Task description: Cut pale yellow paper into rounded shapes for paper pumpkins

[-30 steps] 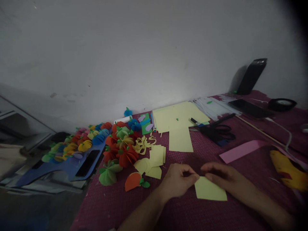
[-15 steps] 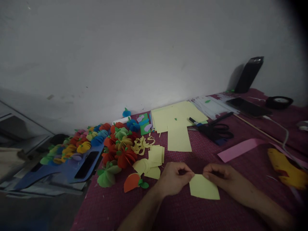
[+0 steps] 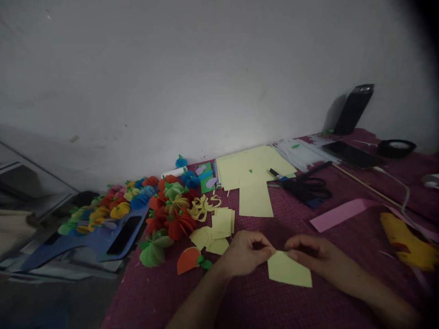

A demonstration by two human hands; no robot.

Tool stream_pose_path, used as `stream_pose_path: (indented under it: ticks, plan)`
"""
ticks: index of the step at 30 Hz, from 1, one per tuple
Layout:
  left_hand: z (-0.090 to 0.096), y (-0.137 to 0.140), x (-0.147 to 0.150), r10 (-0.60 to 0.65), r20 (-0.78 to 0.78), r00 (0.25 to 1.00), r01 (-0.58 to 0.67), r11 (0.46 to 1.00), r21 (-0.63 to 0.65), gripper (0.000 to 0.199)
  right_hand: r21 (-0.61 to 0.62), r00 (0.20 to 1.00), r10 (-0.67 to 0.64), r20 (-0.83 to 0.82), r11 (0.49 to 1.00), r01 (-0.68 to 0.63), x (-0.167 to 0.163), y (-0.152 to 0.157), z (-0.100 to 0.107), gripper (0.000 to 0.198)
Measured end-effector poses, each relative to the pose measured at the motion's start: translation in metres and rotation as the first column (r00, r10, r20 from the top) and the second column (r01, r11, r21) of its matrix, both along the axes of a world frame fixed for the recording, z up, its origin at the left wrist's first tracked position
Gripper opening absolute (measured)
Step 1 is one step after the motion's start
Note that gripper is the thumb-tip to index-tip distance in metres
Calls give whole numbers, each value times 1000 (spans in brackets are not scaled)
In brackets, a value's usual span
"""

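Note:
A small pale yellow piece of paper [image 3: 290,270] hangs between my hands, just over the maroon tablecloth [image 3: 260,306]. My left hand [image 3: 247,253] pinches its upper left corner between thumb and finger. On the upper right edge, my right hand [image 3: 313,256] pinches the same paper. To the left of my left hand lie several cut yellow paper pieces [image 3: 221,222], some square and some rounded. Nearby is an orange half-round paper shape [image 3: 188,260] with a green leaf. Curly yellow offcuts [image 3: 202,208] sit behind them.
Colourful paper pumpkins [image 3: 178,224] crowd the left side. Behind are yellow sheets [image 3: 254,164] and black scissors [image 3: 305,188]. At right lie a pink paper strip [image 3: 339,214], a yellow glue gun [image 3: 408,242], a phone [image 3: 353,154] and a roll of black tape [image 3: 397,148].
The yellow paper has shifted slightly down and left, with both hands still pinching it. My right hand's fingers have moved a little to the left.

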State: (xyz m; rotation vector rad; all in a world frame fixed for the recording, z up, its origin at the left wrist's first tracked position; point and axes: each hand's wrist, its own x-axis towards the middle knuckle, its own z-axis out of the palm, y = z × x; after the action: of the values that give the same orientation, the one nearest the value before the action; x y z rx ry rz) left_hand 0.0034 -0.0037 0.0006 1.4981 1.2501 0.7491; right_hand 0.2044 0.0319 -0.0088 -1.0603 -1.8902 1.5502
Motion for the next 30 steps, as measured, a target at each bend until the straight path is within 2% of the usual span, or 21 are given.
stream_pose_path:
  ticks: [7, 17, 26, 30]
  plan:
    - [3, -5, 11, -48, -110, 993, 56, 996, 75, 22, 36, 997, 66, 34, 997, -67, -2, -4, -7, 23]
    - [5, -5, 14, -145, -116, 983, 147, 989, 6, 18, 120, 995, 82, 64, 989, -89, -4, -8, -4, 20]
    - [12, -2, 3, -117, -158, 981, 119, 993, 5, 22, 30, 998, 28, -50, 999, -27, -1, -5, -3, 18]
    - [18, 2, -9, -106, -97, 990, 107, 994, 3, 21, 17, 995, -31, -96, 999, 33, 3, -2, -4, 20]
